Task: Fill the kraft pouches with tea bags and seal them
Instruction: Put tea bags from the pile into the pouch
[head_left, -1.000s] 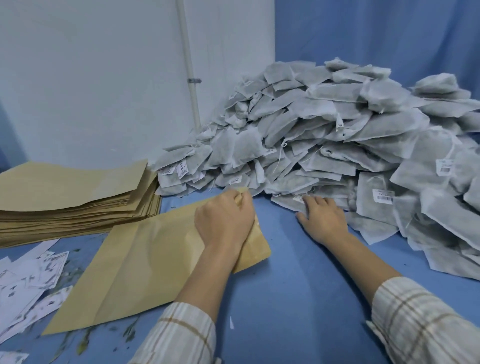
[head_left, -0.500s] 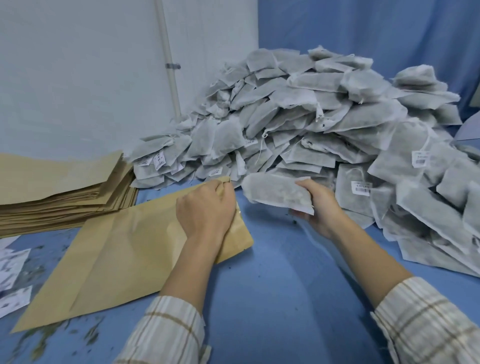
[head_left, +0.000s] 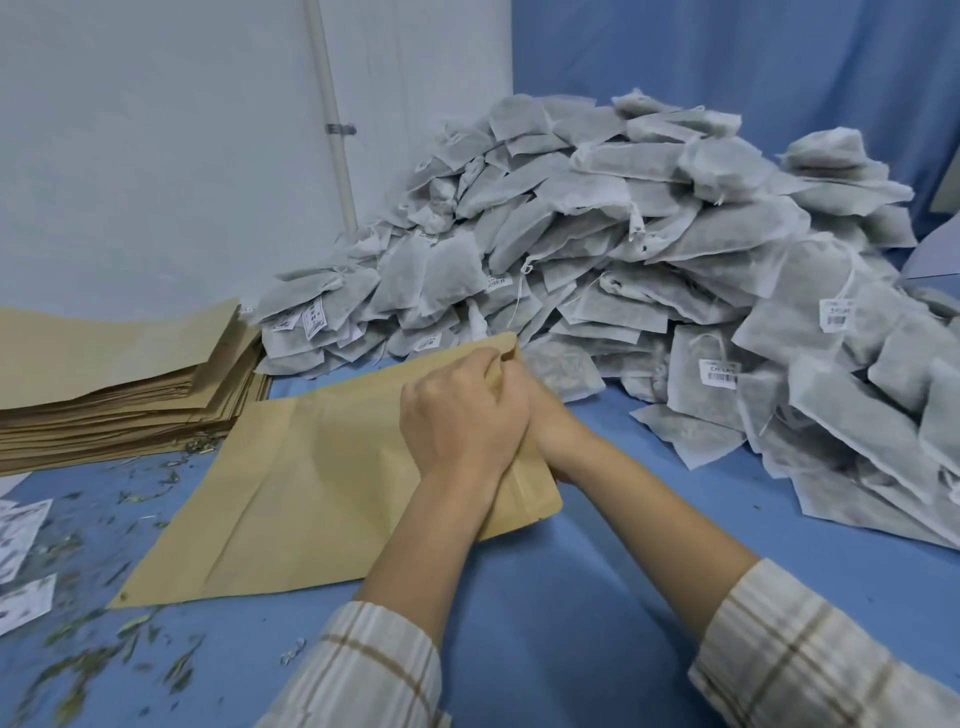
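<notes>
Blue worktop (head_left: 597, 613), white wall behind | kraft pouch (head_left: 311, 493) lies flat, mouth facing tea bag heap (head_left: 649, 249) for short reach | my left hand (head_left: 462, 415) pinches mouth lip open | right hand (head_left: 558, 426) mostly hidden at mouth, grip unclear, presumably loading.

Tea bag heap (head_left: 649, 249) blocks right; pouch stack (head_left: 119, 395) left; near table (head_left: 597, 597) open.
</notes>
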